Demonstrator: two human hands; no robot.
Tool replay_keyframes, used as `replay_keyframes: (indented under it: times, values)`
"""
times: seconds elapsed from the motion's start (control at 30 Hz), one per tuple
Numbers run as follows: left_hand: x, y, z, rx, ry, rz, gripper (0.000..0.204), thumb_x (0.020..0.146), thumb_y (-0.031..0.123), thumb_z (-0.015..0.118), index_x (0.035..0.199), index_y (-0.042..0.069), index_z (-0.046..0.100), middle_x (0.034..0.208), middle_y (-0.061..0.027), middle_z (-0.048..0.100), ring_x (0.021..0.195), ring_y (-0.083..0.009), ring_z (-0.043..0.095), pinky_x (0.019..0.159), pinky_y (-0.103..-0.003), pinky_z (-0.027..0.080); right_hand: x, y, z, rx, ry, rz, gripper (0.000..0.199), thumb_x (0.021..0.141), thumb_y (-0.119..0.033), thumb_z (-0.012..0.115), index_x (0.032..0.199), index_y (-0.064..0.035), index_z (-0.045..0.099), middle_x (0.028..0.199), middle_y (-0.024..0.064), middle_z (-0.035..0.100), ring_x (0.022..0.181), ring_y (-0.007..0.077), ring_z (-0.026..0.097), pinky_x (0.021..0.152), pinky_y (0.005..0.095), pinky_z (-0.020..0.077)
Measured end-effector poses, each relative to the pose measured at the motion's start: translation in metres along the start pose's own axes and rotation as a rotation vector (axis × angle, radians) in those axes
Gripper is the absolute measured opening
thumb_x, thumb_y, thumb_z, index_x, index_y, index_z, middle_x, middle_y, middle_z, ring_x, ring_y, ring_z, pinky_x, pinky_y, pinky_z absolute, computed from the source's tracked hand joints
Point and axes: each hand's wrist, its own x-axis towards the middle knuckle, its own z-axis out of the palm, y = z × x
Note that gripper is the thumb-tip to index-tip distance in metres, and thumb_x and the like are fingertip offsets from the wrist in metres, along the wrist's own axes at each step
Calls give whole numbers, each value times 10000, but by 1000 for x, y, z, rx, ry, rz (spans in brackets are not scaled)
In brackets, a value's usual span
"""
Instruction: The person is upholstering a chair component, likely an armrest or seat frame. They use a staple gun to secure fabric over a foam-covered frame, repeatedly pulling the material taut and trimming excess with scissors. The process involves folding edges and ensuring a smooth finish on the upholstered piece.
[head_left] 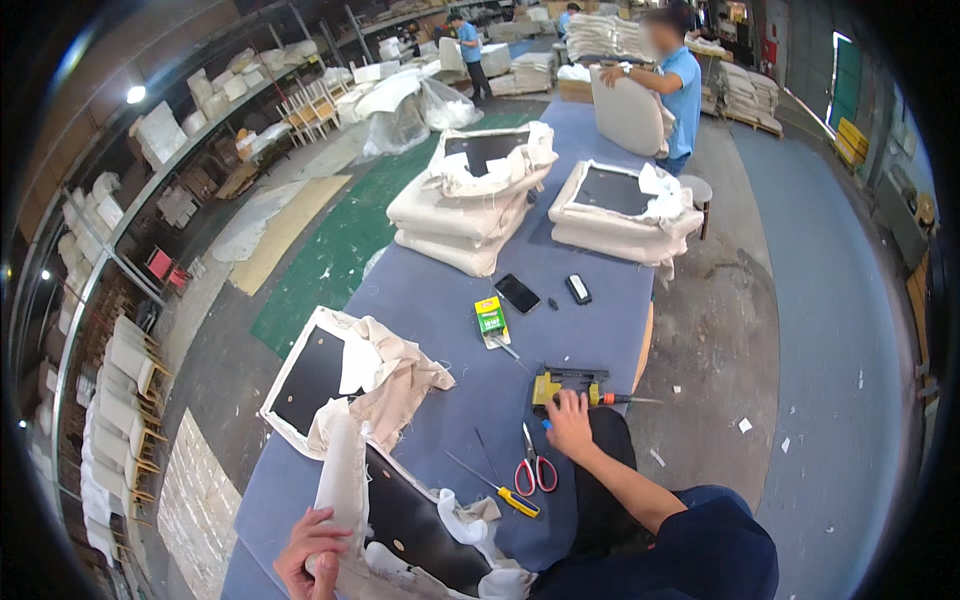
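While left hand (312,556) clamped on cushion edge (345,480), right hand (570,422) spread flat, fingers reaching yellow staple gun (570,385) just beyond; grasp handle squarely, avoid scissors (533,466) beside wrist.

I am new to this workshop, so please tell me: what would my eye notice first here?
First the long blue table, with stacks of cream cushions at its far end. Near its right edge, the right hand rests on a yellow staple gun; the left hand holds a cushion at the bottom.
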Motion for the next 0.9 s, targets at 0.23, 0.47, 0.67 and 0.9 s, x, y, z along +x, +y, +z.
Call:
replay_keyframes:
  times: [0.23, 0.47, 0.67, 0.9]
  values:
    - [-7, 18, 8, -7, 27, -63, 371, 815, 67, 779, 1159, -17, 668, 1324, -203, 643, 1314, -337, 546, 1131, -460, 383, 38, 49, 59, -142, -274, 63, 776, 726, -195, 817, 1407, -128, 452, 1224, 186, 544, 1175, 362, 563, 895, 483, 527]
    - [-12, 24, 15, 397, -79, 113, 856, 600, 372, 939, 1251, 25, 504, 1331, -186, 522, 1185, -396, 584, 1016, -492, 472, 97, 84, 71, -119, -593, -180, 580, 835, -128, 694, 1381, -126, 499, 1273, 218, 604, 1179, 377, 625, 906, 483, 552]
    - [20, 29, 25, 529, -196, 70, 995, 550, 446, 949, 1321, 37, 470, 1351, -179, 519, 1240, -398, 537, 1024, -487, 445, 135, 105, -35, 392, -492, -74, 350, 813, -130, 697, 1145, -19, 685, 1005, 193, 726, 939, 334, 701, 818, 451, 565]
    - [64, -14, 33, 497, -189, 181, 1074, 564, 425, 941, 1417, 41, 411, 1343, -198, 525, 1267, -409, 531, 1023, -490, 450, 103, 39, -189, 973, -610, 343, 180, 841, -94, 729, 917, 54, 662, 744, 77, 655, 602, 152, 640, 548, 322, 528]
